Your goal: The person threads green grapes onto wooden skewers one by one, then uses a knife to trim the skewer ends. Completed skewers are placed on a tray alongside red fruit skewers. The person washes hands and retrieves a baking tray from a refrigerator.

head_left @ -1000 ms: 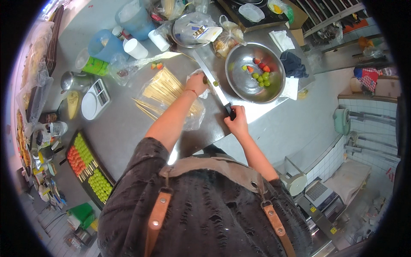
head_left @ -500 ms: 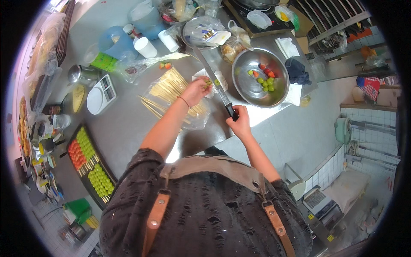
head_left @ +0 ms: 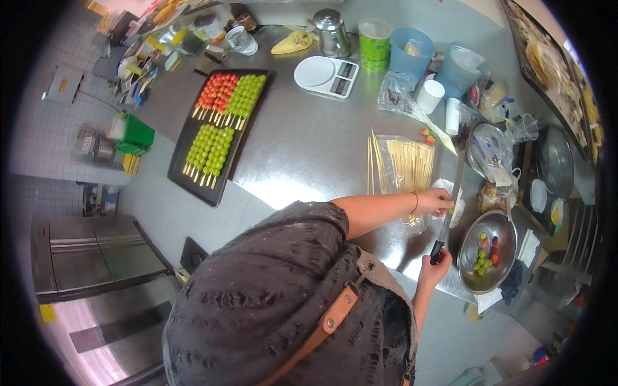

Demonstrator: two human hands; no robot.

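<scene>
My right hand is closed round the black handle of a long knife, whose blade points away from me. Just left of the blade, my left hand pinches a green grape, mostly hidden by the fingers. White paper lies under the hand and blade. To the right, a steel bowl holds several green grapes and red strawberries. Bamboo skewers lie on a clear plastic bag left of the knife, with cut strawberries beyond them.
At the left, a dark tray carries skewered green and red fruit. A white kitchen scale, steel pot, green tub and blue pitchers stand along the back of the steel table. A pan sits far right.
My view has swung left, so the table shifts right in the picture and the fruit tray comes nearer the middle. Both hands keep their grips beside the bowl and skewers.
</scene>
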